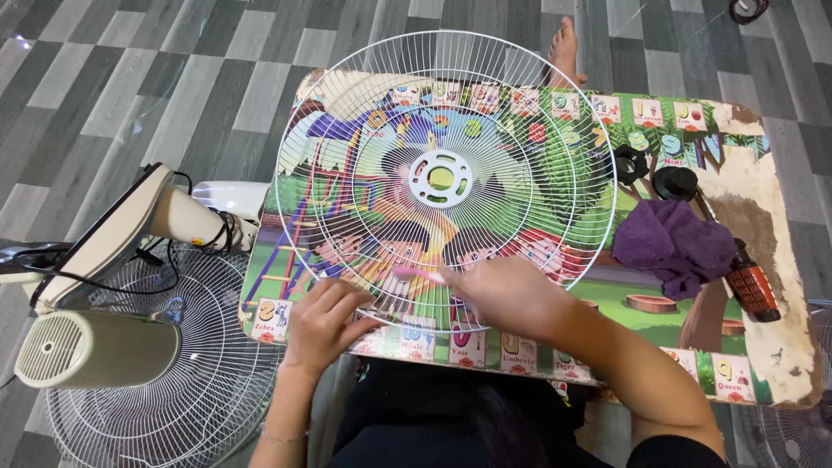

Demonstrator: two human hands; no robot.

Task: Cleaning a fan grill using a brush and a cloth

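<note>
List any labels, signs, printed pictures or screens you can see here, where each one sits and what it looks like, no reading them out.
Printed table top: low table under the white fan grille; colourful cartoon playground scene, worn bare at the right end.
Picture cards: rows of small pale squares along the table's far and near edges, each with a coloured drawing.
Small sticker: on the fan neck at left, round, yellow and red.
No screens or packages.

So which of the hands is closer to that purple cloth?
The right hand: it rests on the white fan grille, left of the purple cloth. The left hand lies further left, at the grille's lower edge.
</note>
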